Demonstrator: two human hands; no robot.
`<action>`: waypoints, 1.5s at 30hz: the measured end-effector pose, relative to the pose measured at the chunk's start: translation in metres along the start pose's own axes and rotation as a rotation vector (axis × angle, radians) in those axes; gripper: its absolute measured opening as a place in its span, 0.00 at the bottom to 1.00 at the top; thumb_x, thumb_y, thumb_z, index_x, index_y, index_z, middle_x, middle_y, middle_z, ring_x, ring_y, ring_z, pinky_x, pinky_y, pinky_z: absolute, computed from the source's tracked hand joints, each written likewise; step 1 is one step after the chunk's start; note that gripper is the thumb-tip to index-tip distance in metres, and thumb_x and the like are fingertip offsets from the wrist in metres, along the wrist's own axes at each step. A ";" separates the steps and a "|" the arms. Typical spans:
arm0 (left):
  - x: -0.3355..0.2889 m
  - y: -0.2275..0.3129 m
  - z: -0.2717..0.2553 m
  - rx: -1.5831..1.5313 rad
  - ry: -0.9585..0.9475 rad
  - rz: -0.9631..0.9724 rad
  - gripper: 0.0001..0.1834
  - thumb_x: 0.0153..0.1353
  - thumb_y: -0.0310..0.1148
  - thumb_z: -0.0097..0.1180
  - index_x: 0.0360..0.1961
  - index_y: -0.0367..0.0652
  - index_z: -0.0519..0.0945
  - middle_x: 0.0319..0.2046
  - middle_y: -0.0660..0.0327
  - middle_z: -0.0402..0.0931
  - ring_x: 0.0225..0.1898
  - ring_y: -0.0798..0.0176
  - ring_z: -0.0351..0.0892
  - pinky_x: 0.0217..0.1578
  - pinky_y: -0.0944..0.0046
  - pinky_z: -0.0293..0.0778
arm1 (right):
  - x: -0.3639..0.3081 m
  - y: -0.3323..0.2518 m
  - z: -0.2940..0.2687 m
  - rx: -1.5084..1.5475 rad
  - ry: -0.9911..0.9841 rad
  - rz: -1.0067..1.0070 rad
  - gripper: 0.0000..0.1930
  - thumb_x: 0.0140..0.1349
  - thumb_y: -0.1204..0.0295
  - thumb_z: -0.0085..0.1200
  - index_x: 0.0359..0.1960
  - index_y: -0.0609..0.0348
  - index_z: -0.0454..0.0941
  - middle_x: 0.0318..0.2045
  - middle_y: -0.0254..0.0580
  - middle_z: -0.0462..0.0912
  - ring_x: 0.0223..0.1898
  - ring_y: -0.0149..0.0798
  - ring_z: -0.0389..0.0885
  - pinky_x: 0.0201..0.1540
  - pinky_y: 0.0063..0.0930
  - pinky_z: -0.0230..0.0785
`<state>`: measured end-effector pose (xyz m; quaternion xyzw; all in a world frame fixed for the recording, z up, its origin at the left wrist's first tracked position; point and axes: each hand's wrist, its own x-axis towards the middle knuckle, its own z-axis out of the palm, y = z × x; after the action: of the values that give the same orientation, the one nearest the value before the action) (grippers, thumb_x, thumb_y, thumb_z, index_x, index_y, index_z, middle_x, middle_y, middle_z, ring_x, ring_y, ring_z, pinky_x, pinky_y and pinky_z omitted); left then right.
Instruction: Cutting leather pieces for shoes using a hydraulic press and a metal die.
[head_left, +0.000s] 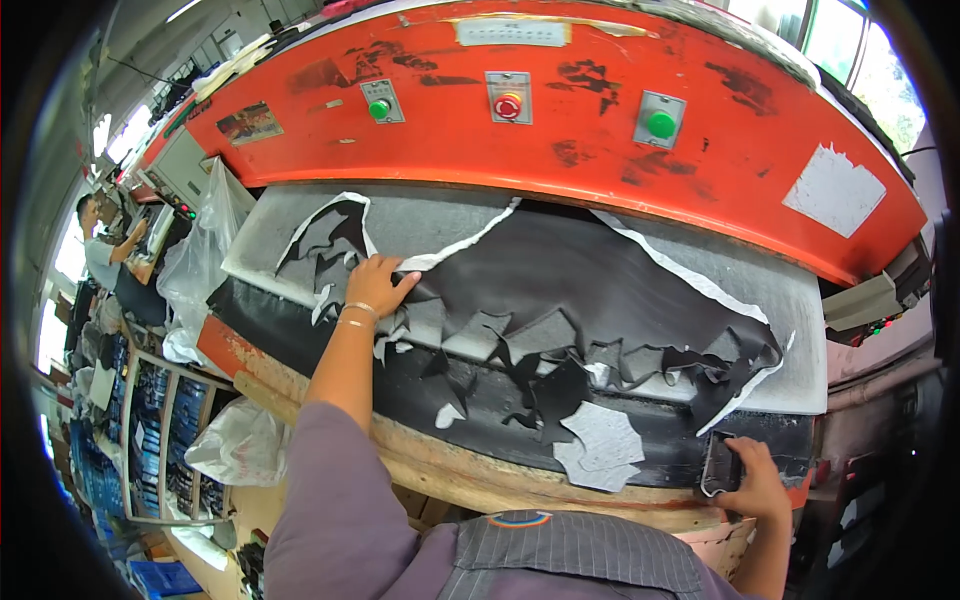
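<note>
We're spread wide: left hand splayed on the black sheet!
Our right hand grips a dark frame near the bed's front-right corner; pale scraps clutter the front edge.

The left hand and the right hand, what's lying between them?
In the head view, between the left hand and right hand lie the black sheet's ragged edge, dark jagged scraps and pale grey pieces.
</note>
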<state>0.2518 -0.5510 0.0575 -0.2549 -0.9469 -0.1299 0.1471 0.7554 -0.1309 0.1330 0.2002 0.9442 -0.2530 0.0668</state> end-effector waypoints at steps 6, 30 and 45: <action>0.003 -0.019 -0.014 0.105 -0.202 0.048 0.28 0.53 0.58 0.58 0.20 0.39 0.80 0.22 0.51 0.77 0.40 0.48 0.76 0.41 0.53 0.66 | 0.117 -0.140 0.001 0.024 0.024 -0.415 0.46 0.28 0.70 0.67 0.60 0.56 0.68 0.60 0.59 0.66 0.60 0.57 0.66 0.62 0.42 0.61; -0.013 0.001 0.024 -0.536 -0.133 0.207 0.31 0.54 0.21 0.50 0.62 0.36 0.64 0.49 0.60 0.77 0.50 0.53 0.71 0.57 0.55 0.62 | 0.294 -0.242 0.127 0.011 0.088 -0.399 0.49 0.44 0.55 0.70 0.67 0.56 0.58 0.65 0.50 0.65 0.69 0.47 0.56 0.69 0.47 0.39; -0.014 -0.001 0.031 -0.618 -0.042 0.262 0.35 0.54 0.23 0.50 0.65 0.32 0.56 0.54 0.59 0.76 0.54 0.52 0.68 0.57 0.54 0.61 | 0.306 -0.225 0.124 -0.024 0.062 -0.541 0.47 0.47 0.56 0.68 0.67 0.58 0.58 0.66 0.52 0.62 0.68 0.48 0.59 0.69 0.47 0.42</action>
<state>0.2563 -0.5478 0.0237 -0.4097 -0.8246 -0.3857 0.0588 0.3867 -0.2662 0.0575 -0.0525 0.9678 -0.2443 -0.0297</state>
